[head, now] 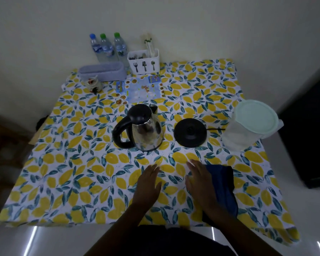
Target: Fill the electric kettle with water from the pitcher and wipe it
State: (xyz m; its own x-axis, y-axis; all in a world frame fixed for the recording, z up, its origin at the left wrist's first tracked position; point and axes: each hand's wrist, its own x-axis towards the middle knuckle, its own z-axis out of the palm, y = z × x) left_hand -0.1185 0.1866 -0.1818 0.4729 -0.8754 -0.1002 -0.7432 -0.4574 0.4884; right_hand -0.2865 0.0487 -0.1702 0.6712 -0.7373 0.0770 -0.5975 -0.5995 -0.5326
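While both hands lie flat and spread, gripping nothing, the steel kettle (143, 129) with black lid and handle stands off its base (190, 132), left of it. Right of the base stands the lidded pitcher (248, 124), its water level hard to judge; nearer than the base, the left hand (148, 183) is bare on the tablecloth (72, 182), and the right hand (201, 183) partly hides a blue cloth (223, 185).

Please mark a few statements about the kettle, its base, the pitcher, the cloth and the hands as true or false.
1. The kettle sits on its base. False: it stands on the table beside the base.
2. The pitcher has its lid on. True.
3. The left hand grips the kettle handle. False: it lies open near the table, apart from the kettle.
4. A blue cloth lies by the right hand. True.
5. The kettle lid is shut. True.
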